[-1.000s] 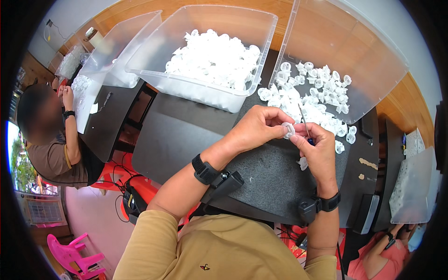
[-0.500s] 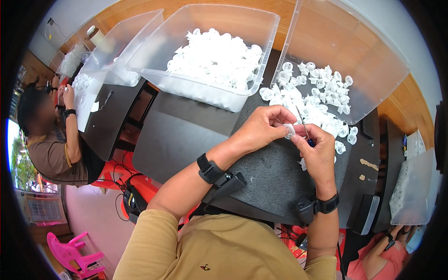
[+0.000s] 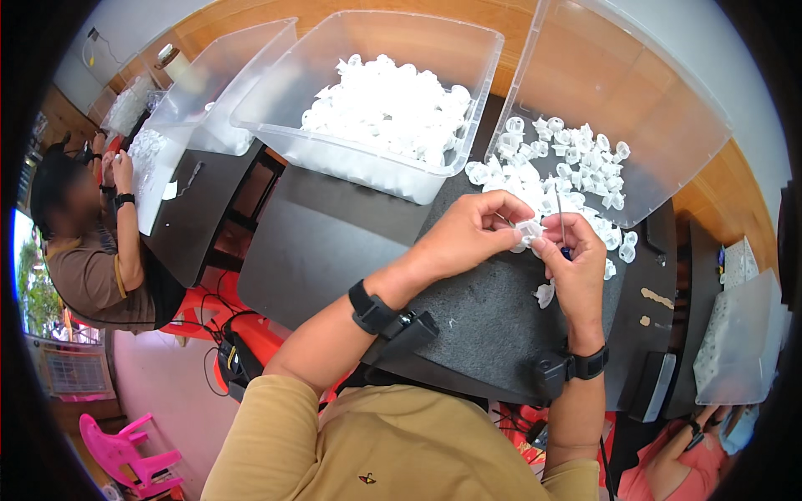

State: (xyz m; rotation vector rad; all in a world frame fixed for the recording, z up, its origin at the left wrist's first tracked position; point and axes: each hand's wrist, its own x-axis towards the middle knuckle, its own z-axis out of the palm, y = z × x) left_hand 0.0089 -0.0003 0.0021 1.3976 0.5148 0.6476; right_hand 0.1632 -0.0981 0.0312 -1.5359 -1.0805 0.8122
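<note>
Between the thumb and fingers of my left hand (image 3: 472,238) is a small white plastic part (image 3: 528,230), with a ring-like shape to it. My right hand (image 3: 578,265) is closed around a thin screwdriver (image 3: 560,209), its metal shaft pointing up and away and its dark blue handle mostly hidden in the palm. The right thumb and fingertip also touch the edge of the white part. Just beyond both hands lies a loose heap of similar white parts (image 3: 510,177). A single white piece (image 3: 545,294) rests on the dark mat (image 3: 476,326) beside my right wrist.
A clear bin (image 3: 393,171) full of white parts stands at the far left of my hands. Another clear bin (image 3: 660,117) lies tipped behind the heap. Co-workers sit at the left (image 3: 104,267) and lower right (image 3: 668,468). A pink chair (image 3: 125,451) stands lower left.
The white part has been turned between my fingers and shows another side. My right hand has shifted slightly right, and the screwdriver shaft has swung more upright.
</note>
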